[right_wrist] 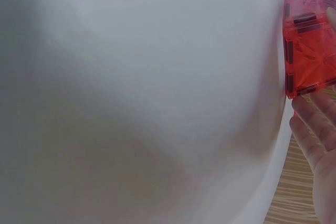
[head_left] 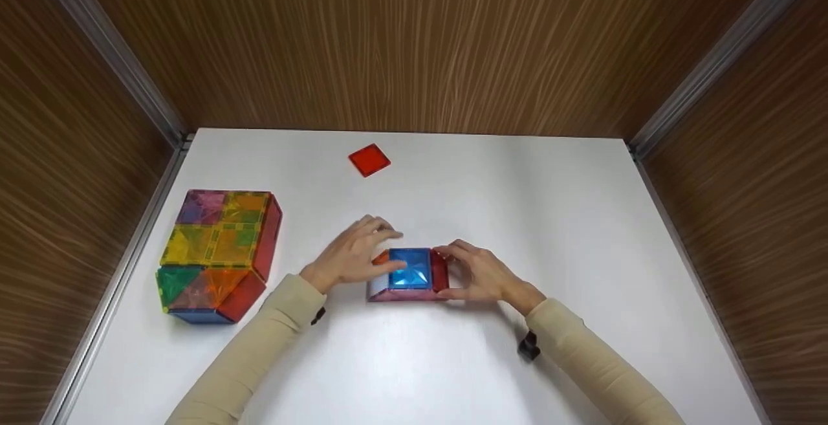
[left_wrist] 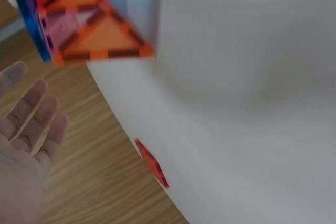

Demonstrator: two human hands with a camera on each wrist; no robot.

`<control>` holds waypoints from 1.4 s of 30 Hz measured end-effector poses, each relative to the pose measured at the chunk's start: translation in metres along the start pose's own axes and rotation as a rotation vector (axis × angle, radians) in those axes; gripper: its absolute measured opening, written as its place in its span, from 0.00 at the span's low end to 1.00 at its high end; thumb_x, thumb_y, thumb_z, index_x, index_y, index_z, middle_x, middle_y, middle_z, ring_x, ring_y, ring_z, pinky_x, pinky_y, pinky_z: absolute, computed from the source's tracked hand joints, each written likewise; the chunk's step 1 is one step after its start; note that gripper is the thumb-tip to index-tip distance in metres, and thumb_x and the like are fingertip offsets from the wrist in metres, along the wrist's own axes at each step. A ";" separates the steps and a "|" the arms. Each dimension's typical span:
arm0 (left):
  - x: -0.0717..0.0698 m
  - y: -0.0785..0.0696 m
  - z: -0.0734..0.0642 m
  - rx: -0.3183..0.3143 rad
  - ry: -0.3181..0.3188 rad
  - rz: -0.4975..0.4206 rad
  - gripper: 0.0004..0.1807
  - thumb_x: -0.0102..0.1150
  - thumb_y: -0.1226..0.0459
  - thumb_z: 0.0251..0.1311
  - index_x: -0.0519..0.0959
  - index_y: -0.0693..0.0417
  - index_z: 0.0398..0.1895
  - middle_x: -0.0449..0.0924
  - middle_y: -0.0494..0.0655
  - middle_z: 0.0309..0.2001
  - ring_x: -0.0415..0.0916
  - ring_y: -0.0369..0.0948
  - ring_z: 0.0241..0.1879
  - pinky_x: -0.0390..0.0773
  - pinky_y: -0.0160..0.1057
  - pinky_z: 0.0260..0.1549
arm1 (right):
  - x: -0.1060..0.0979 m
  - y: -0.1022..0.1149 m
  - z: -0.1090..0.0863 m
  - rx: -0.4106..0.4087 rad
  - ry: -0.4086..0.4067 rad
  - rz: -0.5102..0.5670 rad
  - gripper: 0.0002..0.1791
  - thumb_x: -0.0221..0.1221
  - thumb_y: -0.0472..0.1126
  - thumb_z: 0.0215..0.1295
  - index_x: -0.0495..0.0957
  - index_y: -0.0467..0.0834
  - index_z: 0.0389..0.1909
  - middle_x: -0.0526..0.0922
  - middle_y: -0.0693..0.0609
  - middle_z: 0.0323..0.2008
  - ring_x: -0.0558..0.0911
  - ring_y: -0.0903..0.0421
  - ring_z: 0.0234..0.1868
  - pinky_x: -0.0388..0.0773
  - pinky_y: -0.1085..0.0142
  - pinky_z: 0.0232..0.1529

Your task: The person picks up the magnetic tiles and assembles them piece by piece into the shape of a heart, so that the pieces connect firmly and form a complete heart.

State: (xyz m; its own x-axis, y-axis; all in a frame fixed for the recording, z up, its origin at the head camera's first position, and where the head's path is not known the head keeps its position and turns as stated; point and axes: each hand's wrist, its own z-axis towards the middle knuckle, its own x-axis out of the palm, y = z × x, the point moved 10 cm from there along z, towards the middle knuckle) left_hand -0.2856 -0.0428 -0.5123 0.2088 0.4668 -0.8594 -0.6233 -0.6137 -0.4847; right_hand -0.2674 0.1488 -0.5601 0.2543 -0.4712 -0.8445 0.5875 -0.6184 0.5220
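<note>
A small block of see-through magnetic tiles (head_left: 409,276) sits on the white table in front of me. Its top is a blue square tile; orange, pink and red tiles show at its sides. My left hand (head_left: 352,253) is at the block's left end, thumb over the blue top and other fingers spread apart from it. In the left wrist view those fingers are loose beside the orange triangle tile (left_wrist: 107,38). My right hand (head_left: 482,273) spans the right end, thumb at the near edge and fingers at the far one, holding the block by its red tile (right_wrist: 312,59).
A larger build of coloured magnetic tiles (head_left: 210,244) stands at the table's left. One loose red square tile (head_left: 369,160) lies flat toward the back. Wood-grain panels (head_left: 401,43) enclose the table at the back and both sides.
</note>
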 end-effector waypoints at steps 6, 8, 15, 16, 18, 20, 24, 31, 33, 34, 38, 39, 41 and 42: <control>-0.019 0.040 0.021 -0.093 -0.025 0.058 0.27 0.62 0.45 0.72 0.83 0.52 0.64 0.82 0.52 0.60 0.78 0.49 0.61 0.80 0.50 0.67 | 0.002 -0.001 -0.001 0.022 0.011 0.008 0.46 0.74 0.66 0.56 0.74 0.50 0.72 0.83 0.50 0.55 0.86 0.52 0.55 0.85 0.51 0.61; -0.021 0.052 0.029 -0.118 -0.024 0.090 0.24 0.61 0.49 0.73 0.83 0.53 0.64 0.83 0.53 0.60 0.78 0.50 0.60 0.80 0.49 0.67 | 0.003 -0.001 -0.002 0.026 0.012 0.010 0.45 0.74 0.66 0.56 0.74 0.50 0.71 0.84 0.50 0.55 0.86 0.52 0.55 0.85 0.51 0.61; -0.016 0.095 0.052 -0.249 0.021 0.136 0.26 0.59 0.51 0.75 0.80 0.54 0.68 0.80 0.56 0.64 0.75 0.53 0.65 0.74 0.52 0.73 | 0.001 0.000 -0.002 0.016 0.004 0.001 0.45 0.73 0.67 0.56 0.75 0.49 0.71 0.85 0.49 0.55 0.86 0.53 0.54 0.85 0.52 0.60; -0.015 0.101 0.054 -0.271 0.027 0.134 0.26 0.59 0.51 0.75 0.79 0.54 0.69 0.79 0.56 0.65 0.74 0.53 0.66 0.73 0.52 0.74 | 0.001 0.000 -0.002 0.016 0.002 0.001 0.45 0.73 0.66 0.56 0.75 0.49 0.71 0.85 0.49 0.55 0.86 0.53 0.54 0.85 0.52 0.61; -0.012 0.112 0.058 -0.316 0.037 0.128 0.26 0.58 0.51 0.76 0.77 0.54 0.70 0.78 0.57 0.67 0.72 0.54 0.69 0.70 0.53 0.76 | 0.000 0.000 -0.001 0.012 -0.001 0.000 0.45 0.73 0.66 0.56 0.75 0.49 0.71 0.85 0.49 0.55 0.86 0.53 0.54 0.85 0.51 0.61; -0.008 0.123 0.061 -0.360 0.047 0.123 0.27 0.57 0.51 0.76 0.75 0.54 0.72 0.75 0.57 0.70 0.68 0.56 0.73 0.66 0.55 0.78 | 0.000 0.000 -0.001 0.014 0.002 0.001 0.45 0.74 0.67 0.56 0.75 0.49 0.71 0.85 0.49 0.55 0.86 0.52 0.54 0.85 0.51 0.61; -0.001 0.139 0.066 -0.423 0.059 0.135 0.29 0.57 0.51 0.76 0.73 0.55 0.73 0.72 0.58 0.72 0.66 0.56 0.75 0.64 0.56 0.79 | 0.001 0.000 -0.002 0.021 0.015 0.001 0.46 0.73 0.68 0.56 0.74 0.51 0.72 0.84 0.50 0.55 0.85 0.53 0.54 0.85 0.50 0.61; 0.006 0.148 0.080 -0.434 0.035 0.112 0.31 0.60 0.53 0.75 0.70 0.56 0.76 0.68 0.58 0.75 0.68 0.55 0.71 0.69 0.56 0.76 | 0.000 0.000 -0.002 0.034 0.028 0.002 0.46 0.74 0.67 0.55 0.74 0.52 0.72 0.83 0.51 0.56 0.85 0.53 0.55 0.85 0.51 0.62; 0.007 0.148 0.084 -0.427 0.036 0.117 0.31 0.60 0.54 0.75 0.71 0.57 0.75 0.69 0.58 0.73 0.69 0.55 0.69 0.71 0.55 0.74 | 0.001 0.000 -0.003 0.038 0.037 -0.004 0.46 0.74 0.67 0.56 0.73 0.52 0.72 0.83 0.51 0.56 0.85 0.53 0.55 0.85 0.51 0.62; 0.007 0.148 0.085 -0.425 0.038 0.123 0.31 0.60 0.54 0.75 0.71 0.58 0.75 0.70 0.59 0.72 0.70 0.55 0.68 0.71 0.55 0.73 | 0.001 0.000 -0.002 0.041 0.040 -0.005 0.45 0.73 0.67 0.56 0.73 0.53 0.72 0.83 0.51 0.56 0.85 0.53 0.56 0.85 0.52 0.62; 0.005 0.151 0.091 -0.431 0.046 0.145 0.29 0.60 0.53 0.74 0.73 0.59 0.72 0.70 0.60 0.71 0.70 0.56 0.68 0.71 0.55 0.74 | 0.001 0.000 -0.002 0.043 0.036 0.005 0.46 0.73 0.67 0.56 0.73 0.53 0.73 0.83 0.52 0.56 0.85 0.53 0.56 0.84 0.51 0.62; 0.005 0.152 0.092 -0.434 0.047 0.144 0.29 0.60 0.53 0.74 0.73 0.59 0.72 0.69 0.61 0.71 0.70 0.56 0.68 0.71 0.56 0.74 | 0.001 0.001 -0.002 0.043 0.035 0.007 0.46 0.73 0.67 0.56 0.73 0.53 0.73 0.83 0.52 0.56 0.85 0.53 0.56 0.84 0.52 0.62; 0.005 0.155 0.093 -0.439 0.055 0.147 0.29 0.60 0.53 0.74 0.72 0.59 0.71 0.69 0.61 0.72 0.70 0.56 0.69 0.70 0.56 0.75 | 0.001 0.001 -0.001 0.037 0.031 0.009 0.46 0.73 0.67 0.56 0.73 0.53 0.73 0.82 0.52 0.56 0.85 0.54 0.56 0.84 0.52 0.62; 0.006 0.156 0.094 -0.440 0.062 0.149 0.29 0.59 0.52 0.75 0.72 0.59 0.71 0.69 0.60 0.72 0.70 0.56 0.69 0.70 0.56 0.75 | 0.001 0.001 -0.001 0.031 0.029 0.007 0.46 0.73 0.68 0.56 0.73 0.52 0.73 0.83 0.53 0.56 0.85 0.54 0.56 0.85 0.52 0.62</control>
State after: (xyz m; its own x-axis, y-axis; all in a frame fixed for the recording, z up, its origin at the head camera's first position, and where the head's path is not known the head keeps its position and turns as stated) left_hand -0.4522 -0.0763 -0.5778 0.1941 0.3225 -0.9265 -0.2736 -0.8892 -0.3668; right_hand -0.2656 0.1485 -0.5600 0.2803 -0.4574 -0.8439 0.5616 -0.6348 0.5306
